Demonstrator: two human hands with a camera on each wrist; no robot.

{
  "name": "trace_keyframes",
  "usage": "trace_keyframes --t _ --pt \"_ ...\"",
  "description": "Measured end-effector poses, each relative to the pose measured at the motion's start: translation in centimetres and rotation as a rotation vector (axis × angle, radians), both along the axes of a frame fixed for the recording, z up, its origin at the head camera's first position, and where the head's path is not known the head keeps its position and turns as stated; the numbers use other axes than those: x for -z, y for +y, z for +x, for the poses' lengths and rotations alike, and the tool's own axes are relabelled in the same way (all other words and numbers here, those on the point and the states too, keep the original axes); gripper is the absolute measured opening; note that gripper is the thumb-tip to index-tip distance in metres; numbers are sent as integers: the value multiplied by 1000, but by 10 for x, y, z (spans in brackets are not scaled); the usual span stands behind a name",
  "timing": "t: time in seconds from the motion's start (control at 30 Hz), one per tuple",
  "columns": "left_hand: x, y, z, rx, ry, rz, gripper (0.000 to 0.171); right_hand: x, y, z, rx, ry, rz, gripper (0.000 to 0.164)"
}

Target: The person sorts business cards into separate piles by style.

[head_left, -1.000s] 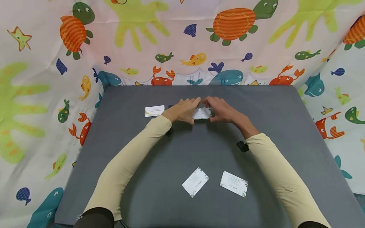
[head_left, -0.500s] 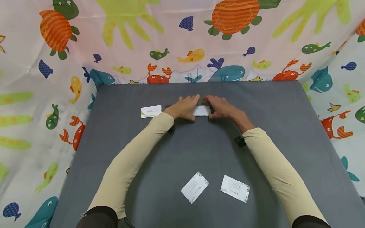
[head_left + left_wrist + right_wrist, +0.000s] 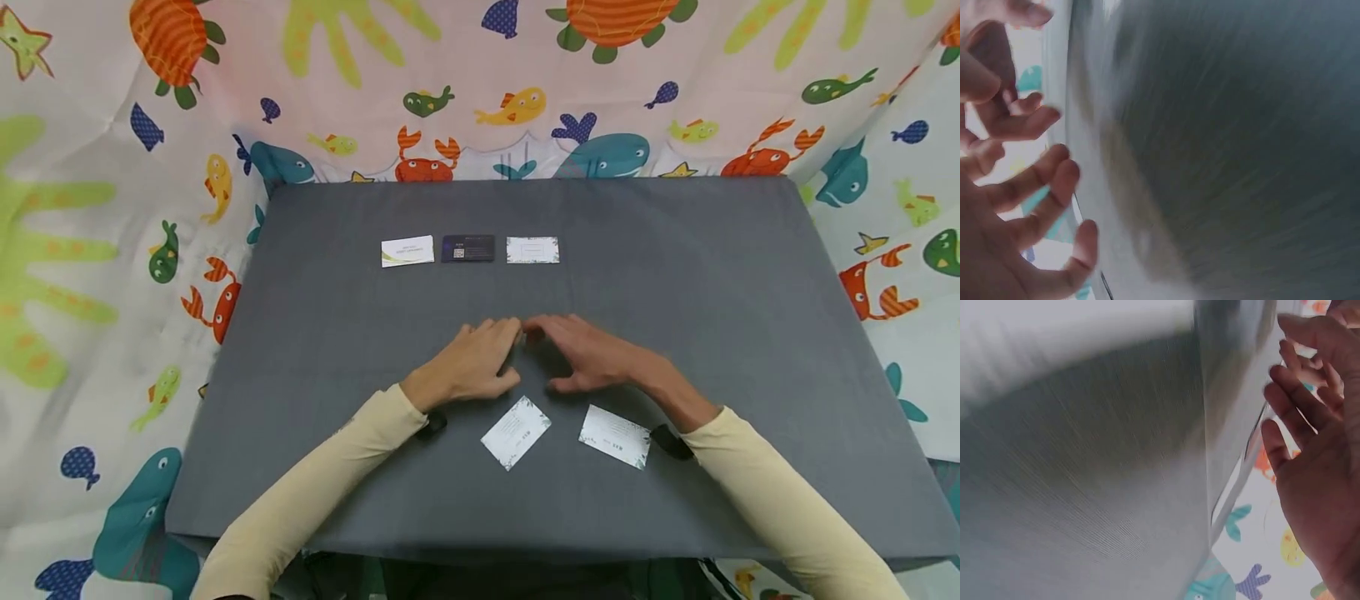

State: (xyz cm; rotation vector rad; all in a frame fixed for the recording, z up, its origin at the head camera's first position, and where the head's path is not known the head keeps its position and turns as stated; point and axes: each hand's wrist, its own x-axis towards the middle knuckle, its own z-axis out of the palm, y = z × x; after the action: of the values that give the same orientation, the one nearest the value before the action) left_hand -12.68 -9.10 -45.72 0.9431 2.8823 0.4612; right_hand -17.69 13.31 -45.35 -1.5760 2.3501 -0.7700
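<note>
My left hand hovers over the middle of the table, fingers loosely bent and holding nothing. Facing it, my right hand is likewise without anything in its grasp. Just below the hands in the head view lie two white cards with leafy corners: a slanted left card and a right card. Farther back stands a row made of a white card with a yellow-green edge, a black card and a white leafy-cornered card. Both wrist views show relaxed fingers without a card.
A grey cloth-covered table carries all the cards. Behind it and at its sides hangs a white curtain printed with sea animals. The table's front edge shows near the bottom of the head view.
Both hands have left the leafy-cornered card at the right end of the back row and drawn back toward the person. That card now lies uncovered beside the black one. The head view has shifted.
</note>
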Motion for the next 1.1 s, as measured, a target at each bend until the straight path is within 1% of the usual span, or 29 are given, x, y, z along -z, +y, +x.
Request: trace_keyframes --t 0.1,0.17,0.23,0.3,0.37,0.5,0.6,0.67,0.77,0.83,0.87,0.93,1.0,1.1 --pt "2 -3 35 -16 -33 -53 42 4 2 31 -40 -63 25 85" --pt "2 -4 53 -31 -43 -118 55 8 2 43 -50 -80 47 89" --pt "2 -2 65 -44 -50 -172 70 11 0 51 -54 -99 65 94" --pt "0 2 75 -47 -50 -208 80 10 -3 55 -64 -101 82 96" --pt "-1 6 81 -43 -38 -229 83 8 -6 56 -64 -90 98 97" --pt "4 13 89 -24 0 -244 73 10 -8 58 -58 -20 137 100" --pt "7 14 91 -13 11 -233 68 16 -8 61 -43 40 119 102" --pt "7 13 87 5 8 -220 65 18 -8 60 -34 70 88 102" --pt "3 7 79 42 21 -209 65 18 -8 56 -16 111 37 102" --pt "-2 3 69 71 44 -191 64 14 -7 50 2 128 4 102" --pt "-6 2 62 85 64 -175 64 10 -7 45 10 141 -13 102" --pt "-15 -1 44 110 109 -142 65 1 -6 31 29 180 -51 101" --pt "-25 -3 20 124 143 -120 65 -11 -5 12 50 235 -87 100" --pt "-41 -3 -27 140 182 -100 66 -29 -2 -25 96 319 -114 100"
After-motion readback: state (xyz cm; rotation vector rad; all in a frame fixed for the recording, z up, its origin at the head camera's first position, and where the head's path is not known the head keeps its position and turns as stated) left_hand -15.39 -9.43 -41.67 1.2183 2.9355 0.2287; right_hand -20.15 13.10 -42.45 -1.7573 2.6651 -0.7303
